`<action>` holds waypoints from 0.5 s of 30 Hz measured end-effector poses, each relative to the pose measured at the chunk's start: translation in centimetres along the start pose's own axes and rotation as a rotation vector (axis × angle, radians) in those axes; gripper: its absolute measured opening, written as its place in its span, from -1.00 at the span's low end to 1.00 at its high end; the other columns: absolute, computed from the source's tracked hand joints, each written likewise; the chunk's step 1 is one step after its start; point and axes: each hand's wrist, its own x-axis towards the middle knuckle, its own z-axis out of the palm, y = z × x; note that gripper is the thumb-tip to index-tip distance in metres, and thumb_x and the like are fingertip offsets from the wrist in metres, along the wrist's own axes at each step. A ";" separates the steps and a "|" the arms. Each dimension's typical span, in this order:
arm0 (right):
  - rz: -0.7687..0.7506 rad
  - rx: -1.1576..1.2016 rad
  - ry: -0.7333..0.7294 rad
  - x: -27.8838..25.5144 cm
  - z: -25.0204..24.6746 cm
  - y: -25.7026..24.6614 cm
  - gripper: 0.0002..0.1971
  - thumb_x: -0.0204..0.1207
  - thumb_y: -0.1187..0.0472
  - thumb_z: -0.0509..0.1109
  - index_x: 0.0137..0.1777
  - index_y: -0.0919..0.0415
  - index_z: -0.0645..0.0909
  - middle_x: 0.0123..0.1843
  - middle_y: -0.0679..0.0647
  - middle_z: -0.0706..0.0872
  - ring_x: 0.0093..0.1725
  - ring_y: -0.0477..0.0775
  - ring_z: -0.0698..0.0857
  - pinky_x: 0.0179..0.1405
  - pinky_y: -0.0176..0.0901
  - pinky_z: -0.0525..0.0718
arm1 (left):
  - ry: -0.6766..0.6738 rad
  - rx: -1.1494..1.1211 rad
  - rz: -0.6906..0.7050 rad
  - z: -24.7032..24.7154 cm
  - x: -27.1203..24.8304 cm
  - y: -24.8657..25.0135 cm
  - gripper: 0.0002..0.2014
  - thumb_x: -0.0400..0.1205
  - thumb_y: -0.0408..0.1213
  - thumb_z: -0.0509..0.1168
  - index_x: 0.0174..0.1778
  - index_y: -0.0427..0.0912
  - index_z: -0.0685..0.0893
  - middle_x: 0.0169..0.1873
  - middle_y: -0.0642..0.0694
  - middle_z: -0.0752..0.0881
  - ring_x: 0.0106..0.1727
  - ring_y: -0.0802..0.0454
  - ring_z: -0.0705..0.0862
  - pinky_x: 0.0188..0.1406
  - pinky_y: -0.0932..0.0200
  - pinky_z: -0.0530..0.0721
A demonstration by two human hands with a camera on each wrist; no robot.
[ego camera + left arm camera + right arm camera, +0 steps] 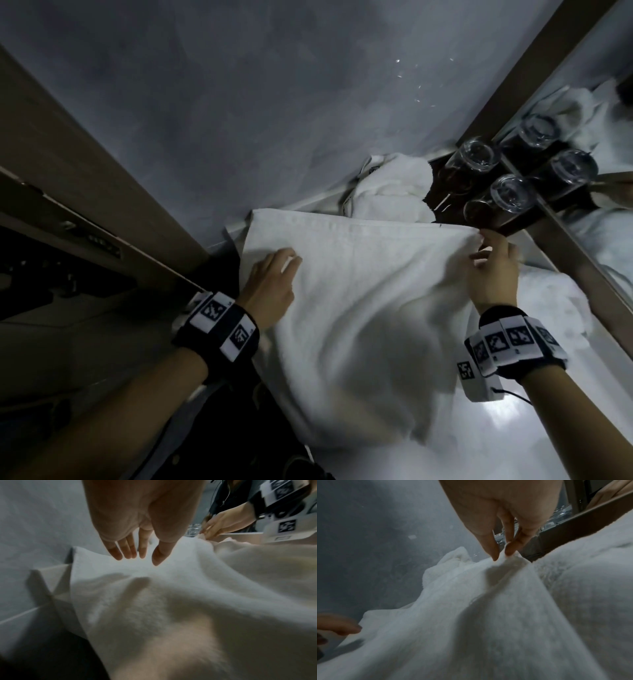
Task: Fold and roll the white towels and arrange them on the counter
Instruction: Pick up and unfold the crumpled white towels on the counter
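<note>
Towel (359,308) pinched at its far corner by right hand (495,270); left hand (270,287) (fingers straight) lies flat on it

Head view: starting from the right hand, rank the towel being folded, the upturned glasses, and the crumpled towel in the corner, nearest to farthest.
From the right hand:
1. Towel being folded: its far right corner is pinched in the fingers.
2. Upturned glasses: just beyond the hand, by the mirror.
3. Crumpled towel: farther left, in the corner.

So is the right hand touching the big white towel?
Touching. The right wrist view shows the right hand pinching a corner of the white towel between thumb and fingertips.
</note>
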 end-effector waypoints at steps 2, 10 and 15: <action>-0.028 0.020 0.026 -0.8 -0.2 -0.2 -0.57 0.52 0.41 0.34 0.39 0.39 0.41 0.38 0.42 0.35 0.02 0.36 0.64 0.14 -0.01 0.60 | -0.035 -0.038 0.029 0.9 -1.4 0.7 -0.49 0.58 -0.36 0.15 0.50 -0.19 0.29 0.54 -0.11 0.25 0.53 -0.04 0.25 0.43 0.10 0.22; -0.112 0.103 -0.092 -4.4 -0.6 -0.3 -0.67 0.48 0.45 0.36 0.23 0.27 0.56 0.19 0.29 0.53 -0.09 0.03 0.57 -0.15 -0.44 0.52 | -0.098 -0.016 0.106 1.9 -4.0 1.7 -0.49 0.63 -0.33 0.09 0.54 -0.14 0.21 0.58 -0.01 0.16 0.57 0.08 0.16 0.42 0.18 0.17; -0.114 0.133 -0.133 -7.6 -1.1 0.9 -0.72 0.49 0.41 0.36 0.19 0.22 0.57 0.10 0.22 0.60 -0.06 0.03 0.58 -0.17 -0.53 0.47 | -0.088 0.009 0.146 2.3 -6.2 2.2 -0.48 0.60 -0.35 0.11 0.52 -0.13 0.24 0.55 -0.01 0.21 0.54 0.07 0.21 0.39 0.19 0.19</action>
